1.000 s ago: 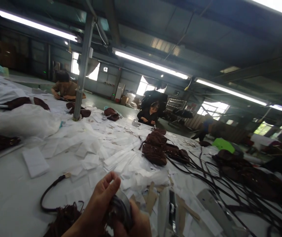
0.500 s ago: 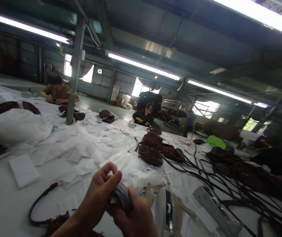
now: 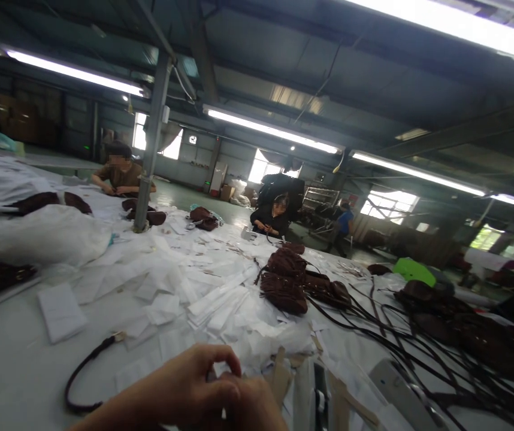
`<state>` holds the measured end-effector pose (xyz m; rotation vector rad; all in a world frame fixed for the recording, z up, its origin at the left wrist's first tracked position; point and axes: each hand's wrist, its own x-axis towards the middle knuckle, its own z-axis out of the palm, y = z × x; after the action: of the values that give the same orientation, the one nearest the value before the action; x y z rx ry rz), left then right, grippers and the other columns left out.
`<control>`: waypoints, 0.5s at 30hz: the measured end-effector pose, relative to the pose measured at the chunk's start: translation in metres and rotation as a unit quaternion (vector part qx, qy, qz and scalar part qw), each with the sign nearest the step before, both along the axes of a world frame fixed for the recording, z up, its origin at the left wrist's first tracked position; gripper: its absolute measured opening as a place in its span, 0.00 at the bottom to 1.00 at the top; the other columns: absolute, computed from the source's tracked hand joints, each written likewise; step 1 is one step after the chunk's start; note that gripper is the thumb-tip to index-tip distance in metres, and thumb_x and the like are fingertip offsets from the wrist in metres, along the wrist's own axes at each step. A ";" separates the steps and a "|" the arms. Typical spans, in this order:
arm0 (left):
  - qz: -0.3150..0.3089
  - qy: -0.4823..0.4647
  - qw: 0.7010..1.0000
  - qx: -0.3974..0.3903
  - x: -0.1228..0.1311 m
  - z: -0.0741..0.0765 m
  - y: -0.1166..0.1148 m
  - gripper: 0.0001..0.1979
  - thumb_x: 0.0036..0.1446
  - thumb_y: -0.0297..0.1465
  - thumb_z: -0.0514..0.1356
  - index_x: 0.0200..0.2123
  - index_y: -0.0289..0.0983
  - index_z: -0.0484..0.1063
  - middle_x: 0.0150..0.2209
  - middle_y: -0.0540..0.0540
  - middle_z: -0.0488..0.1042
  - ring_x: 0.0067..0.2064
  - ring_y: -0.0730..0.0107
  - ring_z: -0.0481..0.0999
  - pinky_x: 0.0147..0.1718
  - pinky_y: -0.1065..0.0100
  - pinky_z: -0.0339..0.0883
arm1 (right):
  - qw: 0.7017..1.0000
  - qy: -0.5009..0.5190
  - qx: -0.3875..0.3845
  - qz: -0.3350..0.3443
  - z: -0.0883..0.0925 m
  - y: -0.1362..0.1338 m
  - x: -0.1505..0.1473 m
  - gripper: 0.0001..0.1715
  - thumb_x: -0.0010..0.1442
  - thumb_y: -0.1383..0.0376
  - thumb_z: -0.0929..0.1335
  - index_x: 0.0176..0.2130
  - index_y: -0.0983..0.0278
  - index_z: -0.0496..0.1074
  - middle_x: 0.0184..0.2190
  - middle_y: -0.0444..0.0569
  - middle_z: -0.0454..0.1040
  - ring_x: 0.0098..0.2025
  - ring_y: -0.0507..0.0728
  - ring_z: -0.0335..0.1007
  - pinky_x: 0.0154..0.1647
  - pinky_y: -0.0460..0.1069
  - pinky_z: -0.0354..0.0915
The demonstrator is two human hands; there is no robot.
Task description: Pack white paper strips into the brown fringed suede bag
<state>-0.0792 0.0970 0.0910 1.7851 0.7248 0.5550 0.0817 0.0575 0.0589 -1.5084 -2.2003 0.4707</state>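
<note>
My left hand (image 3: 180,389) and my right hand (image 3: 254,410) meet at the bottom edge, fingers curled and pressed together over something small that stays hidden between them. Just left of them a brown strap (image 3: 87,372) curves across the white table (image 3: 9,371). A heap of white paper pieces (image 3: 203,287) lies beyond my hands. Brown fringed bags (image 3: 284,281) sit further back, with long black straps (image 3: 396,335) trailing to the right. Cardboard strips (image 3: 279,377) lie right of my hands.
A white pad (image 3: 62,311) and a white plastic bag (image 3: 36,233) lie at left. A steel pillar (image 3: 149,137) rises from the table. Two people (image 3: 120,173) (image 3: 275,212) work at the far edge; a third person (image 3: 341,224) stands behind. A green object (image 3: 412,270) sits at right.
My hands have dropped lower in view and closed over the grey-dark item that showed between them earlier. The view has shifted slightly.
</note>
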 end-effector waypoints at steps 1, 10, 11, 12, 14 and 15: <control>0.011 -0.043 0.998 -0.046 0.002 -0.004 0.000 0.12 0.53 0.39 0.62 0.37 0.38 0.71 0.18 0.56 0.67 0.19 0.77 0.62 0.17 0.77 0.49 | 1.000 0.017 -0.025 0.004 0.005 0.000 -0.002 0.07 0.47 0.61 0.74 0.30 0.60 0.77 0.24 0.43 0.78 0.27 0.58 0.75 0.22 0.45 0.53; 0.222 -0.361 0.875 -0.235 0.014 -0.026 0.014 0.24 0.46 0.52 0.65 0.28 0.41 0.58 0.14 0.62 0.54 0.13 0.83 0.49 0.11 0.80 0.41 | 0.991 0.074 -0.013 -0.115 0.003 0.006 -0.018 0.18 0.45 0.54 0.74 0.27 0.62 0.66 0.17 0.39 0.67 0.20 0.50 0.59 0.21 0.45 0.45; 0.243 -0.375 0.860 -0.246 0.017 -0.026 0.014 0.25 0.46 0.52 0.65 0.28 0.41 0.57 0.14 0.62 0.54 0.13 0.83 0.50 0.11 0.79 0.42 | 0.990 0.082 0.004 -0.114 -0.004 0.008 -0.019 0.17 0.47 0.54 0.73 0.28 0.62 0.65 0.17 0.39 0.67 0.19 0.50 0.60 0.21 0.45 0.45; 0.263 -0.391 0.843 -0.260 0.020 -0.027 0.013 0.25 0.46 0.52 0.65 0.27 0.41 0.57 0.14 0.61 0.54 0.14 0.82 0.51 0.11 0.79 0.43 | 0.989 0.084 0.022 -0.117 -0.011 0.010 -0.019 0.17 0.49 0.53 0.71 0.28 0.62 0.65 0.16 0.40 0.68 0.19 0.51 0.61 0.21 0.46 0.46; 0.305 -0.425 0.806 -0.277 0.026 -0.029 0.013 0.26 0.45 0.53 0.65 0.27 0.40 0.57 0.16 0.60 0.55 0.15 0.81 0.53 0.13 0.78 0.48 | 0.984 0.074 0.062 -0.148 -0.024 0.012 -0.018 0.16 0.54 0.51 0.68 0.28 0.61 0.67 0.17 0.43 0.70 0.19 0.54 0.65 0.21 0.47 0.50; 0.313 -0.437 0.800 -0.267 0.026 -0.030 0.014 0.26 0.45 0.54 0.64 0.27 0.40 0.57 0.17 0.60 0.56 0.16 0.81 0.54 0.14 0.78 0.49 | 0.981 0.070 0.082 -0.163 -0.030 0.014 -0.017 0.16 0.55 0.51 0.67 0.29 0.61 0.69 0.18 0.45 0.72 0.21 0.56 0.68 0.21 0.47 0.53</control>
<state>-0.0527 0.1114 0.0607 0.5789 0.6830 1.3445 0.0649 0.0711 0.0291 -1.6496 -1.7929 0.2710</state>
